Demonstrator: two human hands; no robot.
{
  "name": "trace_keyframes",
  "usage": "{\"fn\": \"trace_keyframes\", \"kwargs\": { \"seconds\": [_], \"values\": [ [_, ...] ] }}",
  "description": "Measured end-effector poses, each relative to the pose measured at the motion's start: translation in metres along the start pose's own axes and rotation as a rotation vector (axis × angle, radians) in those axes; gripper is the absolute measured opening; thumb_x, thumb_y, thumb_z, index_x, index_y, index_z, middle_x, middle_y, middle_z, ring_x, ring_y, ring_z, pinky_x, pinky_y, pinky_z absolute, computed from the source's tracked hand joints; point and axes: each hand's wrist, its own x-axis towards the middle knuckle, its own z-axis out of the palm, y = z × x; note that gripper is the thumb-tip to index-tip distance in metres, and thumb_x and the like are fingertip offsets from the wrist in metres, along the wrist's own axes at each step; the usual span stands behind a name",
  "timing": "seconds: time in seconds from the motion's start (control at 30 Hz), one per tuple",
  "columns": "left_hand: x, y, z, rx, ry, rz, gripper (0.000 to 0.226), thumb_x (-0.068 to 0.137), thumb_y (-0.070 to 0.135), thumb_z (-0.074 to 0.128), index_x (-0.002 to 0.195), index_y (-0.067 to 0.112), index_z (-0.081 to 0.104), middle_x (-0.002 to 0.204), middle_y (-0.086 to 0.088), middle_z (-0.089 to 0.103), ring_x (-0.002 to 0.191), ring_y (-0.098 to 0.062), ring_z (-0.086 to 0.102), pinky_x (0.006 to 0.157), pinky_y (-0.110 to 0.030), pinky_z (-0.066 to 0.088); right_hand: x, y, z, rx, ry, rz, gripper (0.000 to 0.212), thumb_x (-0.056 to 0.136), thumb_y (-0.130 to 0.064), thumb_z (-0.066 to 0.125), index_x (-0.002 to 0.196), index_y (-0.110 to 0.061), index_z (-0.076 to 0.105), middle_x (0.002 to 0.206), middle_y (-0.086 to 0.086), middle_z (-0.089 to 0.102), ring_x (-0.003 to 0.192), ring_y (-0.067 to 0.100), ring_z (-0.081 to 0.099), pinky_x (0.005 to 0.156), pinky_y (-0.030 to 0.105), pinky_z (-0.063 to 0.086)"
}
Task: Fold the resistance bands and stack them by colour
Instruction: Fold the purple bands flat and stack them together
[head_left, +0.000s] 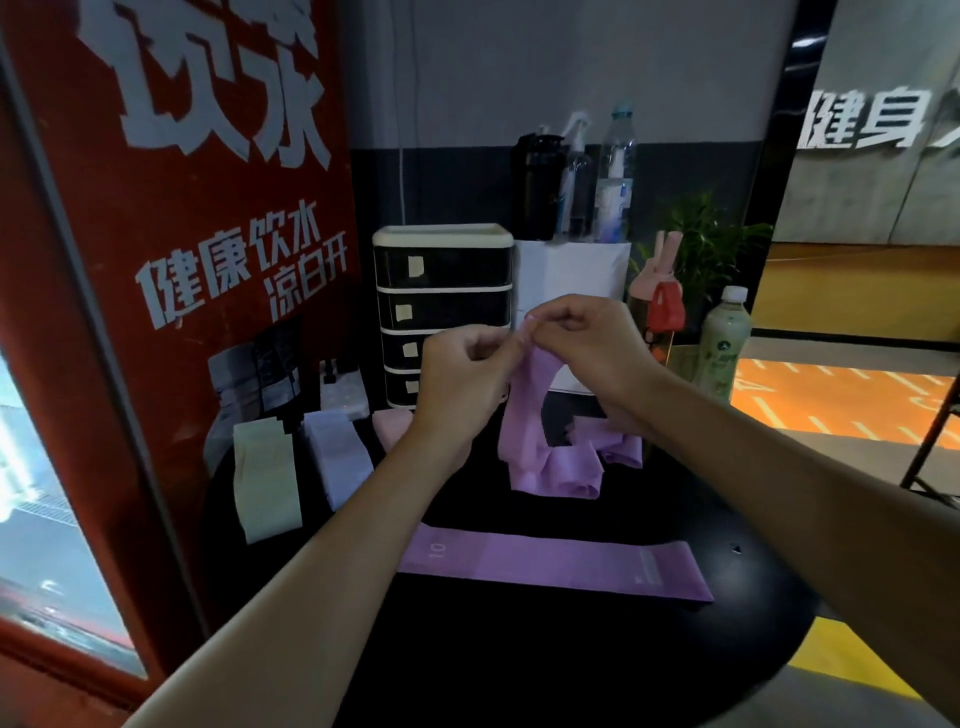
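Both hands are raised over the round black table (571, 665). My left hand (462, 384) and my right hand (587, 348) pinch the top end of a purple resistance band (524, 410), which hangs down to a crumpled purple heap (566, 467) on the table. Another purple band (561, 566) lies flat near the front, marked "10". At the left lie a pale yellow-green folded band (265, 478), a lavender-white folded band (337, 457) and a pink folded band (392, 426), partly hidden by my left wrist.
A black-and-cream drawer unit (441, 291) stands at the back of the table beside a white box (571, 275) bearing bottles. More bottles (722, 343) and a plant stand at the right. A red sign panel (171, 260) rises on the left.
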Motion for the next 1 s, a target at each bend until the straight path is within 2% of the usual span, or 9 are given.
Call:
{"fn": "trace_keyframes", "kwargs": {
  "seconds": [0.07,0.17,0.27,0.47,0.63,0.73,0.8,0.9,1.0],
  "values": [
    [0.001,0.008,0.002,-0.077,0.000,-0.052,0.016,0.090,0.017,0.071,0.093,0.001,0.073,0.090,-0.021,0.073,0.077,-0.020,0.068,0.074,-0.030,0.057,0.000,-0.003,-0.001,0.041,0.004,0.023,0.010,0.087,-0.006,0.068,0.080,-0.012,0.072,0.078,0.005,0.072,0.074,0.010,0.066,0.073,0.021,0.054],
    [0.002,0.016,0.005,-0.160,0.035,-0.108,0.021,0.085,0.008,0.075,0.102,0.000,0.066,0.094,-0.022,0.073,0.082,-0.028,0.070,0.079,-0.038,0.060,0.001,-0.005,-0.003,0.144,0.007,0.091,0.012,0.087,-0.008,0.066,0.078,-0.011,0.073,0.083,0.009,0.073,0.085,0.023,0.068,0.088,0.039,0.057],
    [0.005,0.022,0.009,-0.204,0.068,-0.136,0.024,0.083,-0.002,0.074,0.103,0.002,0.061,0.098,-0.024,0.071,0.081,-0.029,0.068,0.081,-0.044,0.059,0.002,-0.006,-0.005,0.217,-0.002,0.133,0.014,0.092,-0.014,0.064,0.084,-0.004,0.070,0.087,0.010,0.070,0.085,0.020,0.064,0.094,0.046,0.053],
    [0.008,0.020,0.013,-0.109,0.033,-0.144,0.022,0.083,0.006,0.076,0.102,0.008,0.064,0.102,-0.019,0.071,0.090,-0.030,0.070,0.085,-0.044,0.058,-0.001,-0.007,-0.011,0.228,0.002,0.153,0.010,0.093,-0.010,0.062,0.087,-0.007,0.070,0.093,0.010,0.070,0.090,0.021,0.065,0.094,0.041,0.054],
    [0.005,0.012,0.009,0.055,-0.059,-0.066,0.015,0.088,0.009,0.072,0.102,0.005,0.073,0.088,-0.005,0.074,0.073,0.000,0.067,0.061,-0.011,0.050,-0.002,-0.009,-0.017,0.209,-0.033,0.150,0.011,0.094,-0.014,0.062,0.090,-0.009,0.071,0.087,0.009,0.069,0.081,0.018,0.062,0.077,0.032,0.054],
    [0.008,0.012,0.008,0.059,-0.079,-0.041,0.024,0.087,0.010,0.073,0.110,0.006,0.069,0.095,-0.013,0.074,0.083,-0.013,0.069,0.067,-0.014,0.052,-0.001,-0.009,-0.019,0.194,-0.027,0.152,0.012,0.093,-0.017,0.063,0.089,-0.011,0.072,0.088,0.010,0.069,0.082,0.021,0.062,0.078,0.036,0.052],
    [0.009,0.014,0.008,0.086,-0.099,-0.034,0.027,0.089,0.011,0.071,0.116,0.011,0.068,0.094,-0.012,0.074,0.080,-0.010,0.068,0.059,-0.009,0.047,-0.002,-0.010,-0.020,0.200,-0.032,0.163,0.014,0.094,-0.017,0.063,0.089,-0.008,0.072,0.086,0.010,0.069,0.079,0.021,0.061,0.076,0.035,0.051],
    [0.008,0.018,0.008,0.115,-0.116,0.022,0.015,0.091,0.008,0.068,0.105,0.004,0.073,0.089,-0.009,0.073,0.070,0.001,0.064,0.057,-0.008,0.046,-0.002,-0.010,-0.023,0.176,-0.053,0.154,0.021,0.094,-0.019,0.063,0.090,-0.001,0.072,0.088,0.017,0.069,0.080,0.023,0.061,0.076,0.035,0.050],
    [0.010,0.017,0.007,0.134,-0.087,0.057,0.011,0.091,0.008,0.068,0.098,0.003,0.074,0.093,-0.013,0.074,0.077,-0.006,0.065,0.067,-0.015,0.053,-0.002,-0.011,-0.025,0.125,-0.046,0.162,0.014,0.094,-0.023,0.063,0.094,-0.011,0.071,0.093,0.009,0.069,0.084,0.017,0.062,0.075,0.028,0.050]
  ]
}}
